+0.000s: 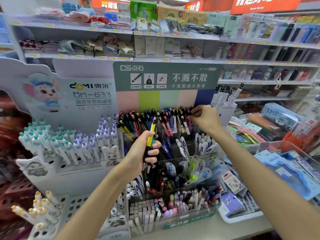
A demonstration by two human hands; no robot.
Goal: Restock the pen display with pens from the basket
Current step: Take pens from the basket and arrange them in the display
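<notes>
Your left hand [147, 149] is curled tight into a grip, wrist bent up. Your right hand [204, 118] reaches further out, fingertips pinching, arm stretched.

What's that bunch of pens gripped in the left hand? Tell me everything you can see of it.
The small bunch of plastic click pens stands nearly upright in the left hand, whose fingers curl round the barrels. The frontmost pen is yellow with a black clip and a yellow-topped plunger; teal and dark barrels show behind it. Metal-looking tips poke out below the fingers. The bunch is held in front of the clear tiered pen display, below its crowded top row; whether it touches the display is unclear.
</notes>
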